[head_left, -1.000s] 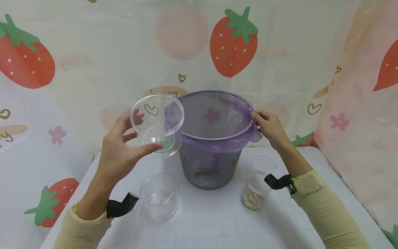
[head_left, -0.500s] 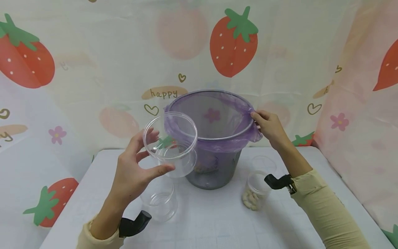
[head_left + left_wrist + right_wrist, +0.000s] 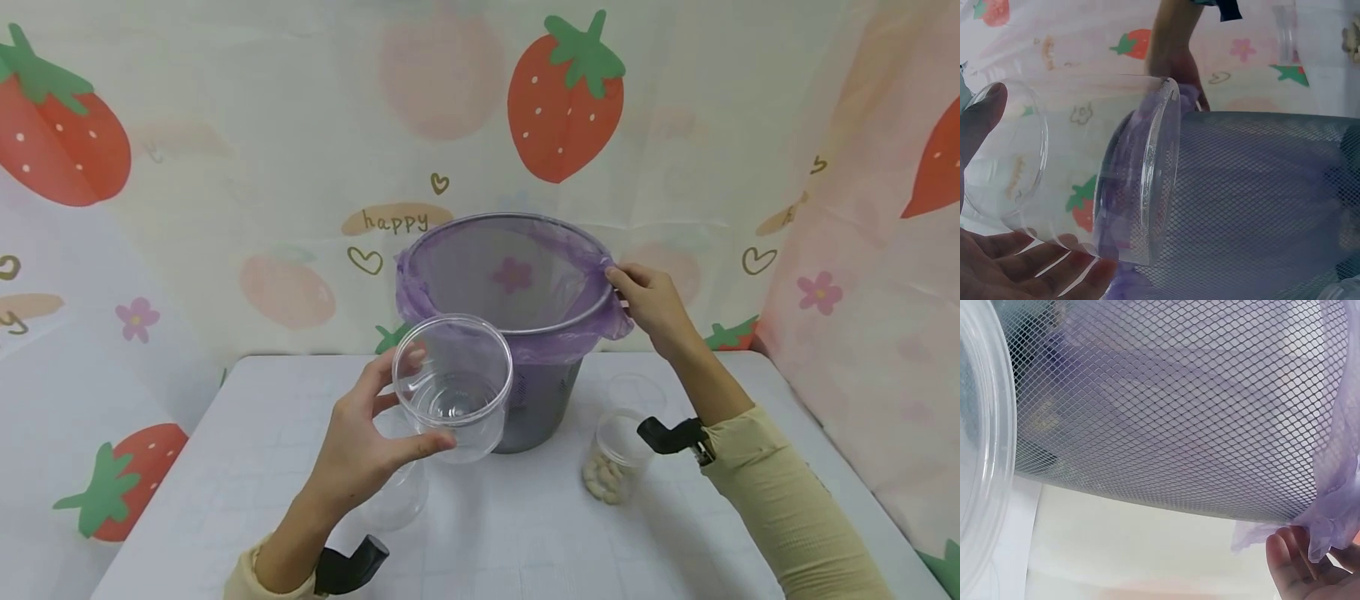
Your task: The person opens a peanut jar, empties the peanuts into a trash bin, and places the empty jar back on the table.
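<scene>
My left hand (image 3: 367,442) holds a clear plastic jar (image 3: 453,387) by its side, thumb in front and fingers behind. The jar looks empty, its open mouth tilted towards me, held in front of the wastebasket. Grey mesh forms the wastebasket (image 3: 543,408), lined with a purple bin bag (image 3: 555,346) folded over its rim. On the basket's right side my right hand (image 3: 652,304) pinches the rim and bag edge; the right wrist view shows its fingers (image 3: 1279,556) at the purple film. Some contents at the basket's bottom show dimly through the mesh.
A second clear jar (image 3: 401,500) stands on the white table (image 3: 525,542), partly hidden by my left hand. Right of the basket is a small jar with pale nut-like pieces (image 3: 603,479). Behind it lies a clear round lid (image 3: 637,390). A strawberry-printed sheet (image 3: 285,167) hangs behind.
My left hand has moved right and downwards with the clear jar, from beside the basket's rim to in front of its body. The right hand keeps its place on the rim.
</scene>
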